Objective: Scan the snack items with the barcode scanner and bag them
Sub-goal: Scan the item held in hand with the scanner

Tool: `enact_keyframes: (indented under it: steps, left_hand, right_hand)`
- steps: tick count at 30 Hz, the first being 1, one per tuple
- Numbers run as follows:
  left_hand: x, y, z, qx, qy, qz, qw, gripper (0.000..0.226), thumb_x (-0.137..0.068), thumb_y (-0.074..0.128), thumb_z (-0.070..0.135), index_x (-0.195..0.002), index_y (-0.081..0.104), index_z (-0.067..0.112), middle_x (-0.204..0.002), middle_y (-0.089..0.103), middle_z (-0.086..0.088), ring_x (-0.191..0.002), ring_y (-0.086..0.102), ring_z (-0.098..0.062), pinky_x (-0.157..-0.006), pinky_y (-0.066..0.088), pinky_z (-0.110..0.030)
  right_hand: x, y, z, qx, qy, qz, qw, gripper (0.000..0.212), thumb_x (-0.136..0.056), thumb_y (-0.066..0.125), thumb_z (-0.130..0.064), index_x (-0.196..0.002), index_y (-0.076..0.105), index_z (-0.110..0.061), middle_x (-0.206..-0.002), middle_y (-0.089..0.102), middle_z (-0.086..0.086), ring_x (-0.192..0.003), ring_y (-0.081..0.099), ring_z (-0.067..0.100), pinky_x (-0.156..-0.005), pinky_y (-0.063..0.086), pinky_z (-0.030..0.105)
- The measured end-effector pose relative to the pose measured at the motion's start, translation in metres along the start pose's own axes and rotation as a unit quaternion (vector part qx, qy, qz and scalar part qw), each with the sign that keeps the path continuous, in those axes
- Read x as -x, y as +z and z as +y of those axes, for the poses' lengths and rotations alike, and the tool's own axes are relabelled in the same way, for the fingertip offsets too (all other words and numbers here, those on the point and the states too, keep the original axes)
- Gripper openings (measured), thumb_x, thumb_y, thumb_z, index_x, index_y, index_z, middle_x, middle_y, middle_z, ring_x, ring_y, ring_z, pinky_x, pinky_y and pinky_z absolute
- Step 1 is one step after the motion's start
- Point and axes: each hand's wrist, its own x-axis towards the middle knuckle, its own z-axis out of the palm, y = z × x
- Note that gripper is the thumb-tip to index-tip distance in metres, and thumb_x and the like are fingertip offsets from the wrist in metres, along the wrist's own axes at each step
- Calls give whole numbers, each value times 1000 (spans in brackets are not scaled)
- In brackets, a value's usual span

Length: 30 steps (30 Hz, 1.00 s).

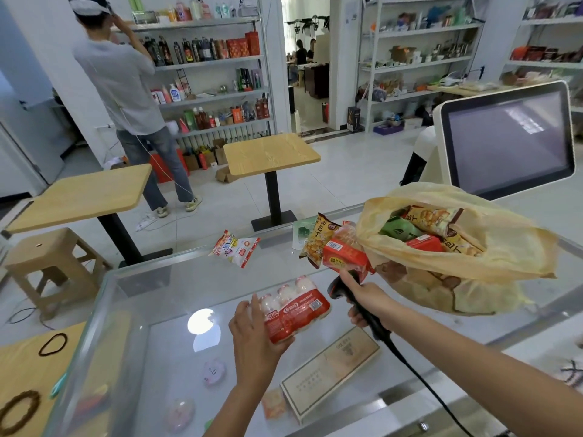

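The left hand (pixel 252 329) grips the near end of the drink pack (pixel 295 307), the right hand (pixel 367 302) just right of that pack clasps the scanner (pixel 339 288), and beyond the pack to its right the half-filled yellow bag (pixel 504 257) gapes.

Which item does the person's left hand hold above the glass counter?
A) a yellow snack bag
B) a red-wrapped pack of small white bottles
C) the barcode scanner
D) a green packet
B: the left hand grips the red-wrapped pack of white bottles, while the right hand holds the barcode scanner.
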Motion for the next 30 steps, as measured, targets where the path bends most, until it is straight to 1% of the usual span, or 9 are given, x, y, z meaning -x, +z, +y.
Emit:
enact_keyframes:
  steps: [5, 7, 9, 12, 16, 18, 20, 26, 30]
  left_hand:
    - [-2, -16, -5, -24, 105, 62, 992, 121, -42, 95, 35, -140, 28, 9, -134, 35, -20, -122, 33, -37, -93, 43, -54]
    - [-8, -26, 1, -32, 136, 95, 986, 120, -40, 96, 31, -138, 32, 6, -133, 33, -19, -120, 33, -38, -90, 44, -55]
    - [-15, -35, 11, -26, 145, 130, 980, 117, -39, 96, 27, -136, 34, 5, -133, 33, -20, -121, 33, -39, -91, 41, -52]
    - [-29, -50, 38, 23, 153, 163, 975, 112, -44, 93, 27, -137, 32, 8, -136, 31, -23, -125, 30, -38, -96, 34, -44]
    - [-56, -59, 93, 117, 197, 142, 963, 107, -57, 84, 52, -140, 27, 16, -142, 24, -9, -133, 26, -29, -101, 37, -45]
    - [-67, -54, 128, 146, 242, 112, 953, 102, -62, 74, 62, -141, 28, 18, -142, 24, -7, -134, 26, -22, -102, 41, -46]
    - [-76, -44, 165, 165, 283, 77, 942, 98, -64, 71, 66, -141, 29, 21, -142, 23, -5, -134, 26, -20, -103, 42, -45]
    - [-104, 2, 247, 178, 266, -23, 947, 98, -65, 76, 56, -143, 20, 42, -150, 1, 8, -140, 10, -17, -108, 38, -49]
    - [-114, 28, 260, 219, 50, 39, 974, 89, -74, 78, 33, -146, 24, 31, -147, 9, -1, -137, 16, -21, -110, 29, -35]
  right_hand:
    - [-12, -1, 9, 39, 8, -2, 999, 68, -88, 42, -69, -105, 53, -4, -63, 64, 15, -49, 60, 23, -50, 50, 25]
    - [-17, -6, 9, 101, -1, -5, 995, 66, -90, 35, -69, -90, 56, -6, -62, 62, 12, -56, 61, 25, -56, 49, 27]
    - [-16, -16, 5, 252, -53, -8, 966, 66, -93, 28, -67, -71, 57, -12, -68, 61, 7, -73, 62, 27, -64, 44, 29]
    - [6, -35, -14, 360, -170, 21, 917, 64, -95, 26, -64, -86, 67, -16, -91, 69, 6, -86, 63, 23, -72, 44, 31]
    - [43, -86, -58, 76, -300, -5, 951, 63, -78, 38, -76, -103, 62, -23, -99, 68, -4, -86, 63, 8, -74, 47, 15]
    - [43, -117, -68, -18, -275, -88, 957, 79, -71, 49, -77, -129, 53, -23, -116, 66, 0, -100, 66, 13, -86, 52, 24]
    - [40, -141, -68, -86, -252, -128, 955, 67, -75, 66, -58, -130, 55, -22, -117, 68, 8, -102, 69, 25, -88, 55, 41]
    - [29, -183, -53, -217, -277, 113, 929, 25, -79, 75, -30, -101, 62, -26, -96, 71, 5, -79, 72, 22, -62, 60, 34]
    - [17, -196, -41, -291, -271, 200, 895, 33, -82, 73, -32, -110, 60, -21, -100, 68, 7, -83, 71, 23, -65, 59, 36]
